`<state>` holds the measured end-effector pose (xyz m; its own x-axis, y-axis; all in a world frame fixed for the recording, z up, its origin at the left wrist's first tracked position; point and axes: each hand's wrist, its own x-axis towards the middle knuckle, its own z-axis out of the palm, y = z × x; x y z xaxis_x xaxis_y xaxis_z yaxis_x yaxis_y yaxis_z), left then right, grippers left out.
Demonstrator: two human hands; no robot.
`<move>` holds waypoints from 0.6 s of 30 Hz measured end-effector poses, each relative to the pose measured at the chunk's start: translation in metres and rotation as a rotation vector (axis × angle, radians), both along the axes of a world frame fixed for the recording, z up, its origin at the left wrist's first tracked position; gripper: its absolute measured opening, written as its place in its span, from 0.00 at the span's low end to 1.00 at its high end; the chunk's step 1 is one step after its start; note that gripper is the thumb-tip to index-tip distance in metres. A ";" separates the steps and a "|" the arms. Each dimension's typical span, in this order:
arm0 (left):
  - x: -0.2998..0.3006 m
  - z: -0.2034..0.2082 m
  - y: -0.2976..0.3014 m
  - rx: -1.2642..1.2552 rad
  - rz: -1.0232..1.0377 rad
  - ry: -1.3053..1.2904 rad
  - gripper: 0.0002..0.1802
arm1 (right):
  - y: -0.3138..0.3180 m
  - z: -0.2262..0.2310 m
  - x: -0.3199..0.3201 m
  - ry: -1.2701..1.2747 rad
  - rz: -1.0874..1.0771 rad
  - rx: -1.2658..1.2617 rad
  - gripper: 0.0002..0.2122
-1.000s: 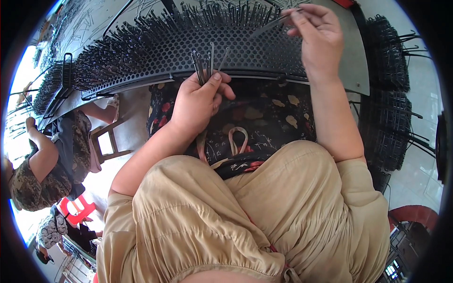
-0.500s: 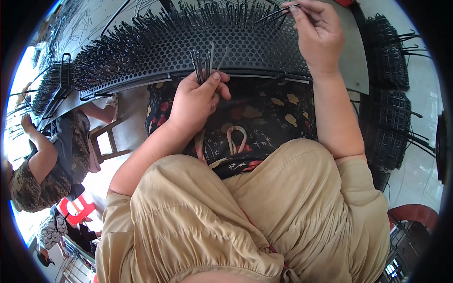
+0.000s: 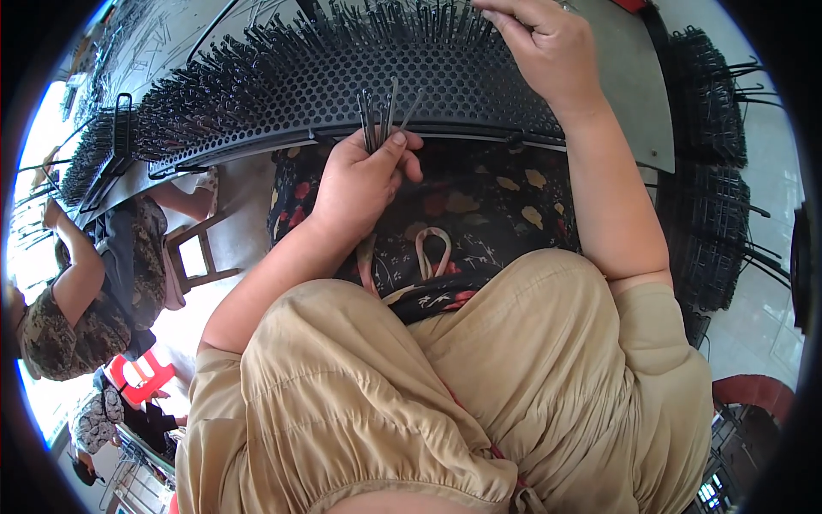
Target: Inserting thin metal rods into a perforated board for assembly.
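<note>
My left hand [image 3: 364, 176] is closed round a small bunch of thin metal rods [image 3: 377, 120], which stand up out of the fist in front of the rack. Some of the rods are dark and some grey. A black perforated rack [image 3: 342, 94] lies along the table edge, with several rows of dark rods [image 3: 214, 103] standing in its holes at the left and back. My right hand [image 3: 548, 51] reaches over the rack's right part, thumb and fingers pinched beside the rearmost rods. What its fingertips hold blends with the rods and the top edge.
Loose thin rods [image 3: 163, 34] are scattered on the table at the far left. Stacked black wire racks [image 3: 706, 206] stand at my right. Another person [image 3: 94, 283] works at the left beside a wooden stool [image 3: 201, 257]. A red stool [image 3: 141, 377] is behind them.
My right hand has moved left, bringing its pinched fingers to the standing rods; the dark rods seen in it earlier no longer show clearly. My left hand has shifted slightly right with its bunch.
</note>
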<state>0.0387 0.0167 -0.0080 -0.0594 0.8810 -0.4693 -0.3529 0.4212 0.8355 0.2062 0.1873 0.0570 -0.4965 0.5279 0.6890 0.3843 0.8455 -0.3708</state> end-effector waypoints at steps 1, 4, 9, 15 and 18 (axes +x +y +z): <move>0.000 0.000 0.000 -0.006 -0.001 -0.005 0.11 | 0.000 0.001 0.000 -0.005 0.006 -0.018 0.04; 0.001 0.001 0.000 -0.012 -0.001 -0.008 0.11 | 0.001 0.000 0.001 -0.004 0.010 -0.076 0.05; 0.003 0.000 0.000 -0.001 0.000 -0.011 0.11 | -0.002 0.006 -0.001 0.045 -0.016 -0.119 0.06; 0.002 0.001 0.000 -0.010 -0.001 -0.018 0.11 | 0.009 0.000 0.000 -0.114 0.026 -0.121 0.08; 0.001 0.001 0.000 0.007 -0.009 -0.039 0.11 | 0.008 0.002 -0.001 -0.112 0.038 -0.183 0.08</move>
